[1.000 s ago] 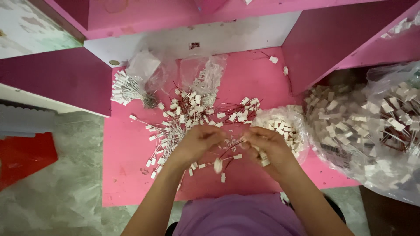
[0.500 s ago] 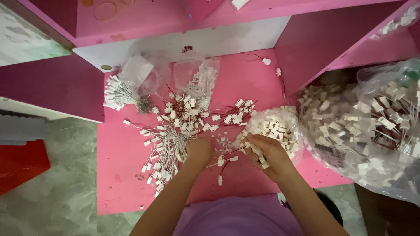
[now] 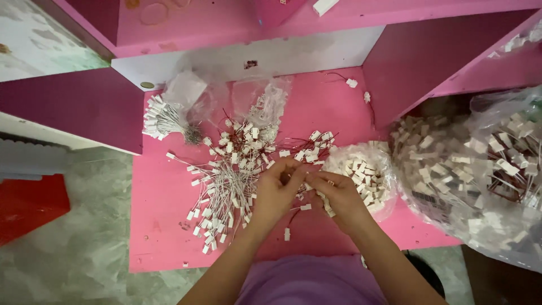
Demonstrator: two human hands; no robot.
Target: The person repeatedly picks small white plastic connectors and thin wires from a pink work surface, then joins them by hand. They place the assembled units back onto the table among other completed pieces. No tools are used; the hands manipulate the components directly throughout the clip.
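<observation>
Head view: left hand [image 3: 275, 192] and right hand [image 3: 337, 195] together, pinching wired connector [image 3: 300, 182] between fingertips.

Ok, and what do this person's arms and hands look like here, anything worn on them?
Both forearms are bare, with no sleeves reaching them. The left hand and right hand wear no gloves; no rings, watch or bracelets are visible. A light purple garment shows at the bottom edge.

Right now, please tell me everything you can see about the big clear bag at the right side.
The big clear plastic bag sits at the right edge of the pink table, partly hanging past it. It is thin, crinkled and shiny, bulging with small white rectangular pieces on thin dark red wires. A smaller bag of white pieces lies against its left side. Neither hand touches it.
</observation>
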